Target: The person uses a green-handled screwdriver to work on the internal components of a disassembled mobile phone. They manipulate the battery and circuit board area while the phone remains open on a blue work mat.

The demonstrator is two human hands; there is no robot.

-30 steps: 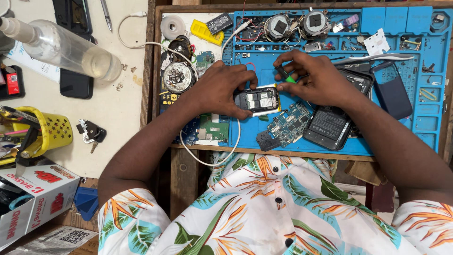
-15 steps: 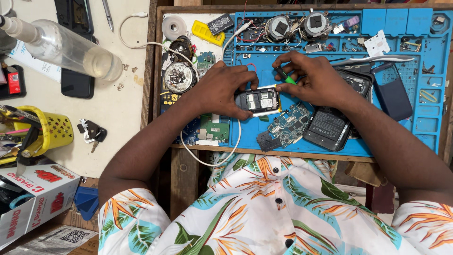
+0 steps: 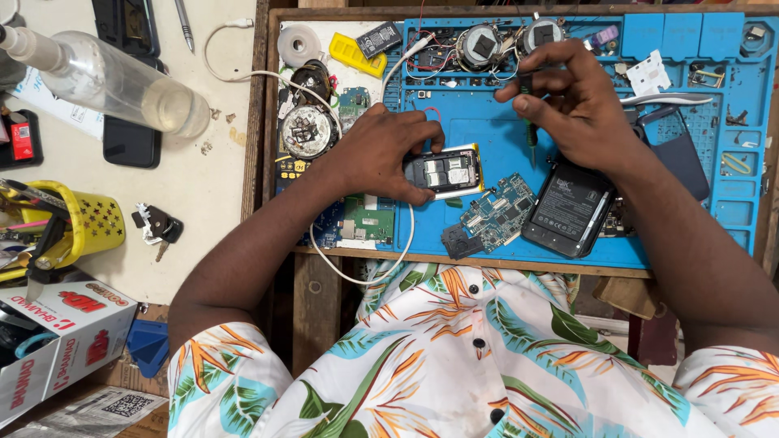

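My left hand (image 3: 388, 150) grips a small opened phone (image 3: 445, 172) lying on the blue repair mat (image 3: 487, 134), fingers wrapped around its left end. Above and to the right of the phone, my right hand (image 3: 572, 101) is raised and pinches a thin green-handled screwdriver (image 3: 529, 122), tip pointing down, clear of the phone. A loose circuit board (image 3: 499, 212) and a black battery pack (image 3: 568, 207) lie on the mat just below my right hand.
A green board (image 3: 367, 223) and white cable (image 3: 357, 272) lie near the mat's front edge. Round parts (image 3: 308, 130), a yellow piece (image 3: 355, 55) and small motors (image 3: 480, 45) sit at the back. Left: clear bottle (image 3: 122, 81), dark phone (image 3: 130, 142), yellow basket (image 3: 89, 227), key (image 3: 158, 227), cardboard box (image 3: 57, 341).
My right hand has lifted away from the phone, up and to the right, carrying the screwdriver. My left hand still holds the phone in place.
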